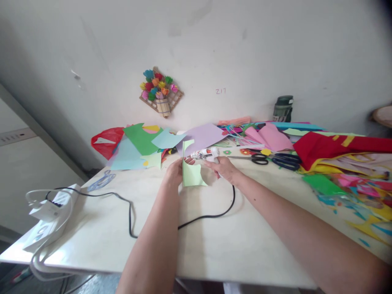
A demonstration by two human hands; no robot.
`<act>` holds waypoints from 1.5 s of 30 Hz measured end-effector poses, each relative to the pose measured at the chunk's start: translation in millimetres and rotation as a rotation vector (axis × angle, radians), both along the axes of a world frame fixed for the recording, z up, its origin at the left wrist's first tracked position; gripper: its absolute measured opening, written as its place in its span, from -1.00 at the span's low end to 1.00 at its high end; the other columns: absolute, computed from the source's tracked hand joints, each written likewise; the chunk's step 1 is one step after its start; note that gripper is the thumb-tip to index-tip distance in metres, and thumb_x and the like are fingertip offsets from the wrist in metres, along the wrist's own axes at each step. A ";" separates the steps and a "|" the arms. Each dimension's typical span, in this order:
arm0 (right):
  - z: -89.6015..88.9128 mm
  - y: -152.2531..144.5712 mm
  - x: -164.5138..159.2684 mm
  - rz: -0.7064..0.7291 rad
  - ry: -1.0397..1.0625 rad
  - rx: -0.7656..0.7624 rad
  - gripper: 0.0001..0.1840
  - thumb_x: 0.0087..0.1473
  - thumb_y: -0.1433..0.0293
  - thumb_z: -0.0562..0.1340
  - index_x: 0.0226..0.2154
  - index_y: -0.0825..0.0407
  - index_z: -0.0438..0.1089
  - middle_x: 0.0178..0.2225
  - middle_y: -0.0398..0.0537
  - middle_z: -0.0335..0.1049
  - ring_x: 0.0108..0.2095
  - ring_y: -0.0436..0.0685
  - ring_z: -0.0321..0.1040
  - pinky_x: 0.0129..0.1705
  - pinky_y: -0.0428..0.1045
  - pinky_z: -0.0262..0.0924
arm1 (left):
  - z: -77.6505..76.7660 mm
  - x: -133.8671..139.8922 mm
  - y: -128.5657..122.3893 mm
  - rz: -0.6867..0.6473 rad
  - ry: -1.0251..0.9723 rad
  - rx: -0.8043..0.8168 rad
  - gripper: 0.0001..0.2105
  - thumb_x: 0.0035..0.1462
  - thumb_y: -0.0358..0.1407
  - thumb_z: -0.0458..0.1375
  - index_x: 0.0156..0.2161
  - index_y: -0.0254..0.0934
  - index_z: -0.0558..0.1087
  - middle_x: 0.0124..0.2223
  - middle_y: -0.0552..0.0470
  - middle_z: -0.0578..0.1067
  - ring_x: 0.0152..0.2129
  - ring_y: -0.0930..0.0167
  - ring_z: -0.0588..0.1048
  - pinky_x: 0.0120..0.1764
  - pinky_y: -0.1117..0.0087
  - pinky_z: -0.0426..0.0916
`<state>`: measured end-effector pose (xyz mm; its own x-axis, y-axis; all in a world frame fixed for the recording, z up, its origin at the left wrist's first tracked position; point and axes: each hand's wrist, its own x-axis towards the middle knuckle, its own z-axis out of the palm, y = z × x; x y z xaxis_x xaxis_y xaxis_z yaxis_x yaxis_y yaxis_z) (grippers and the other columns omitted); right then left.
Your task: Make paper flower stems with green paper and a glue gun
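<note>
Left hand [175,171], fingers partly hidden, tight on green paper [192,176] — right hand [225,168] around glue gun [212,152]

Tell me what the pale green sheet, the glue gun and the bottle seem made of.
Pale green sheet: matte paper or thin card, going by its thin, cut edges and flat colour. Glue gun: probably hard plastic, judging by its whitish, patterned casing. Bottle: likely smooth plastic, since it looks tinted and see-through, though glass is possible.

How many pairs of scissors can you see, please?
2: black-handled scissors to the right of the right hand, navy-handled scissors just left of the red cloth. Others may be hidden.
</note>
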<state>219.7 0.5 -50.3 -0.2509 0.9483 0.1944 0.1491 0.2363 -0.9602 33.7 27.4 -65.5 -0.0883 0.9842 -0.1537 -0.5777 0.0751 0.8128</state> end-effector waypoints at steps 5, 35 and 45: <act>0.1 -1.0 1.7 -0.029 -0.012 -0.030 -0.68 -0.19 0.16 0.21 -0.61 0.10 0.24 -0.83 -0.28 0.06 -0.80 -0.11 0.01 -0.74 -0.16 -0.06 | 7.4 7.2 -8.5 -0.088 0.159 -0.104 -0.93 -0.03 -0.43 0.05 -0.44 -0.40 0.37 -0.56 -0.05 0.45 -0.58 0.43 0.46 -0.45 0.43 0.39; -5.0 7.1 31.3 0.027 -0.019 -0.255 -0.63 -0.21 0.13 0.23 -0.55 0.12 0.24 -0.77 -0.29 0.06 -0.81 -0.16 -0.01 -0.79 -0.18 -0.13 | 9.6 -4.3 -17.3 -0.318 0.434 -0.070 -0.85 -0.16 -0.62 0.11 -0.40 -0.47 0.43 -0.44 -0.20 0.50 -0.47 0.33 0.49 -0.37 0.38 0.39; -7.1 7.3 31.2 0.056 -0.088 -0.251 -0.61 -0.21 0.11 0.22 -0.52 0.12 0.27 -0.77 -0.29 0.07 -0.81 -0.15 0.01 -0.79 -0.18 -0.15 | 7.6 -4.6 -16.2 -0.338 0.409 -0.073 -0.85 -0.18 -0.59 0.16 -0.40 -0.46 0.44 -0.45 -0.20 0.50 -0.47 0.32 0.49 -0.37 0.37 0.40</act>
